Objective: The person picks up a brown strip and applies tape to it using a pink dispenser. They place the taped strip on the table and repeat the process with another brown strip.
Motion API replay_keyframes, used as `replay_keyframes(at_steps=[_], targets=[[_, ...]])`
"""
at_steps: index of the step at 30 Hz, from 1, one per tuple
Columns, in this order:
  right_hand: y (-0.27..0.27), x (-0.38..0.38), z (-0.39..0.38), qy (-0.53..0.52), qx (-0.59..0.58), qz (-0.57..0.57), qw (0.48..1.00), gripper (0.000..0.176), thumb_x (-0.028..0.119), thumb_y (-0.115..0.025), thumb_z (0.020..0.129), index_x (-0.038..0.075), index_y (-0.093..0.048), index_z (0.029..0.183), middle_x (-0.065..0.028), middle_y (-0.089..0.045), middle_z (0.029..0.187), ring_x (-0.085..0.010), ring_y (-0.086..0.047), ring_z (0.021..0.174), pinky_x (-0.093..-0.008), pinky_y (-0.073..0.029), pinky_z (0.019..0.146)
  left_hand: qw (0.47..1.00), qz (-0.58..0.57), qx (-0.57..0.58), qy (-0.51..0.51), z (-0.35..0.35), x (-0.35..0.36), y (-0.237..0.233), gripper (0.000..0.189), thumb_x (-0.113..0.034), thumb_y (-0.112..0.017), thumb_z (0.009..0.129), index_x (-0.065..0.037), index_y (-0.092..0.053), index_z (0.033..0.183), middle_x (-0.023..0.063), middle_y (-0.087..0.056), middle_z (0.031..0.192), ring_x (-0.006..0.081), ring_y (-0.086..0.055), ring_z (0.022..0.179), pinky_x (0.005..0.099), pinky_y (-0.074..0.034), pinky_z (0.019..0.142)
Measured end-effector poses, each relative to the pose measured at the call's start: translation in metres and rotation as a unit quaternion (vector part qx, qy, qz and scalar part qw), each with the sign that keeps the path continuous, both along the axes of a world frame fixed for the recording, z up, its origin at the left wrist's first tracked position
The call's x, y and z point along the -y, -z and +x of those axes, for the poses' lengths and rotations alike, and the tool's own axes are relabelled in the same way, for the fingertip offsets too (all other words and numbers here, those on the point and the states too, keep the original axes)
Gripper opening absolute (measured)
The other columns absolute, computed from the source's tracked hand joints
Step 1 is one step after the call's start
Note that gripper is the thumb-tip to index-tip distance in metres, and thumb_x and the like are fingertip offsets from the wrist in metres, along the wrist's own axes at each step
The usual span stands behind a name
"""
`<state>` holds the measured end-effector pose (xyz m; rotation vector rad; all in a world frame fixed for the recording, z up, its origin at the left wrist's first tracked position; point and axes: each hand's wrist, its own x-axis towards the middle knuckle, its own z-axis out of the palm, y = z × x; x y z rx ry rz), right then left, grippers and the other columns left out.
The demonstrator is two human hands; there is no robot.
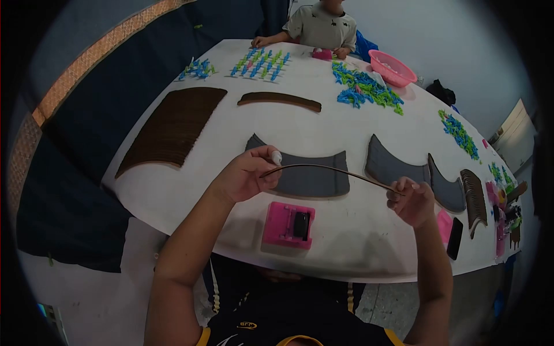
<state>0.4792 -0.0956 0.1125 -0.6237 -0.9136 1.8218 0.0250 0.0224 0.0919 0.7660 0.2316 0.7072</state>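
Observation:
A thin, dark brown curved strip (334, 168) spans the space between my two hands, bowed upward in the middle. My left hand (245, 174) pinches its left end, and something white covers a fingertip or thumb there. At the other end, the fingers of my right hand (413, 202) are closed on the strip. Below it on the table is a pink holder (277, 233) with a black roller-like part (301, 225). A stack of grey curved pieces (311, 176) lies behind the strip, partly hidden by my left hand.
More grey curved stacks (392, 161) lie at right, near a black phone-like object (455, 239). A wide brown stack (173, 127) and narrow brown stack (279, 100) lie farther back. Blue and green small pieces (366, 86), a pink basin (392, 68) and another person (323, 29) are across the table.

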Motion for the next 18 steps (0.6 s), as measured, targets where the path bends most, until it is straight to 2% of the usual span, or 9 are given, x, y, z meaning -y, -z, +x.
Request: replay_keyframes(at_steps=[2,5,6,10,12,13,15,16,18], targets=[[0.003,-0.009,-0.022,0.015,-0.141,-0.008,0.99,0.025,0.011,-0.06,0.092,0.004,-0.067,0.115,-0.0078,-0.067,0.108,-0.0213,-0.062,0.099,-0.041,-0.051,0.087,1.0,-0.009,0.017,-0.024,-0.008,-0.011,0.002,0.014,-0.001,-0.062,0.091,-0.006,-0.067,0.104,0.0058,-0.065,0.083,0.0161,-0.055,0.075,0.0317,-0.044,0.069],[0.005,-0.035,-0.054,0.128,-0.146,0.014,0.981,0.026,0.004,-0.061,0.096,0.006,-0.068,0.121,-0.008,-0.069,0.113,-0.0204,-0.066,0.103,-0.0402,-0.055,0.09,0.996,-0.042,0.061,-0.057,-0.018,-0.039,0.008,0.013,-0.002,-0.06,0.092,-0.006,-0.067,0.101,0.0081,-0.066,0.083,0.0167,-0.054,0.072,0.0323,-0.044,0.067],[0.01,-0.049,-0.06,0.128,-0.147,0.017,0.981,0.026,0.004,-0.061,0.096,0.006,-0.068,0.121,-0.008,-0.069,0.113,-0.0204,-0.066,0.103,-0.0402,-0.055,0.09,0.992,-0.06,0.087,-0.066,-0.02,-0.048,0.011,0.013,-0.003,-0.058,0.092,-0.006,-0.067,0.101,0.0092,-0.066,0.082,0.0167,-0.052,0.071,0.0323,-0.043,0.067],[0.021,-0.114,-0.09,0.215,-0.062,0.05,0.973,0.02,-0.001,-0.066,0.099,0.008,-0.068,0.117,-0.0039,-0.07,0.108,-0.0154,-0.069,0.093,-0.0343,-0.059,0.084,0.979,-0.093,0.122,-0.131,-0.019,-0.082,0.016,0.014,-0.006,-0.056,0.093,-0.003,-0.068,0.099,0.0077,-0.061,0.079,0.0159,-0.048,0.073,0.0317,-0.041,0.067],[0.02,-0.14,-0.108,0.246,-0.031,0.05,0.968,0.019,0.0,-0.069,0.099,0.009,-0.068,0.115,-0.0024,-0.071,0.104,-0.0137,-0.069,0.089,-0.0321,-0.059,0.081,0.931,-0.162,0.203,-0.254,-0.014,-0.104,0.026,0.015,-0.003,-0.053,0.093,-0.001,-0.067,0.099,0.0119,-0.068,0.085,0.0189,-0.054,0.07,0.0323,-0.045,0.067],[0.02,-0.152,-0.116,0.255,0.0,0.048,0.966,0.016,0.002,-0.07,0.099,0.009,-0.068,0.114,-0.0016,-0.071,0.101,-0.0131,-0.069,0.088,-0.0317,-0.059,0.08,0.93,-0.16,0.205,-0.26,-0.01,-0.115,0.031,0.015,-0.003,-0.053,0.093,-0.001,-0.067,0.099,0.0119,-0.068,0.085,0.0189,-0.054,0.07,0.0323,-0.045,0.067],[0.021,-0.176,-0.131,0.258,0.031,0.045,0.964,0.013,0.004,-0.071,0.099,0.009,-0.068,0.112,-0.0008,-0.071,0.097,-0.0126,-0.069,0.087,-0.0314,-0.059,0.08,0.862,-0.241,0.188,-0.405,0.001,-0.14,0.039,0.018,-0.002,-0.049,0.096,0.003,-0.066,0.098,0.0119,-0.068,0.086,0.0202,-0.058,0.072,0.0326,-0.05,0.067],[0.024,-0.188,-0.137,0.259,0.067,0.058,0.962,0.013,0.005,-0.072,0.099,0.01,-0.068,0.111,-0.0005,-0.071,0.097,-0.0125,-0.068,0.087,-0.0311,-0.058,0.08,0.85,-0.273,0.158,-0.422,0.004,-0.15,0.043,0.021,0.002,-0.046,0.097,0.006,-0.064,0.106,0.0132,-0.069,0.094,0.0198,-0.062,0.075,0.033,-0.057,0.068],[0.027,-0.209,-0.146,0.255,0.101,0.072,0.959,0.014,0.006,-0.073,0.099,0.01,-0.068,0.11,-0.0001,-0.071,0.097,-0.0124,-0.067,0.088,-0.0308,-0.057,0.081,0.854,-0.285,0.106,-0.423,0.013,-0.173,0.051,0.021,0.005,-0.044,0.097,0.006,-0.062,0.109,0.0139,-0.069,0.097,0.0196,-0.064,0.077,0.033,-0.058,0.069]])
